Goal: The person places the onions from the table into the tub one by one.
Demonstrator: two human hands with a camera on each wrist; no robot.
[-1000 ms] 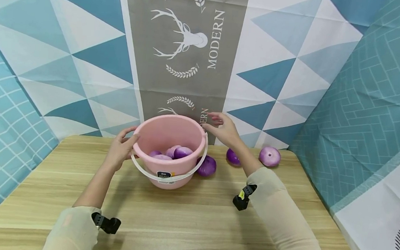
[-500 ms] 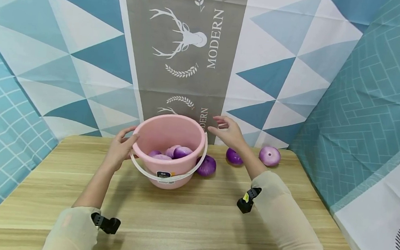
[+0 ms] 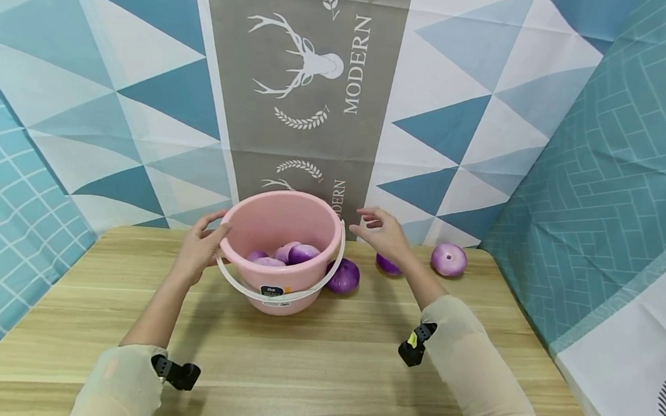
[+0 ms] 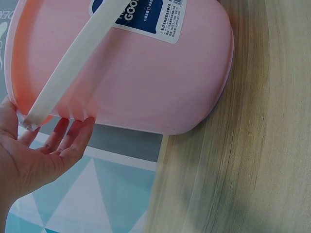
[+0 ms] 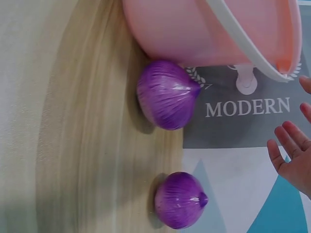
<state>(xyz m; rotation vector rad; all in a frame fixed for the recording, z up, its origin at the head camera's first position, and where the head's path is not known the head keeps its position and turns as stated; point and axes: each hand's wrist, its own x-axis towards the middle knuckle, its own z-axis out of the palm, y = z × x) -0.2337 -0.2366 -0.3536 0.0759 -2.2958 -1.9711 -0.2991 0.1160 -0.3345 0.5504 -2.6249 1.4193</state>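
Observation:
A pink bucket (image 3: 284, 293) with a white handle (image 3: 289, 298) stands on the table, and several purple onions (image 3: 304, 254) lie inside it. My left hand (image 3: 195, 249) holds its left rim; in the left wrist view the fingertips (image 4: 88, 121) press the outer wall. To the right of the rim, my right hand (image 3: 387, 234) hovers with loosely bent fingers and nothing in them. Below it, one onion (image 3: 344, 277) sits beside the bucket's right wall. Another onion (image 5: 181, 200) is partly hidden by my right forearm in the head view.
At the table's back right corner lies a paler onion (image 3: 449, 260). A patterned cloth backdrop (image 3: 298, 66) rises right behind the table's back edge. The wooden table (image 3: 294, 376) extends toward me, and a white printed cloth (image 3: 642, 341) hangs along the right side.
My right hand has moved away from the bucket's right rim, drifting right and downward. The left hand and the bucket have stayed in place.

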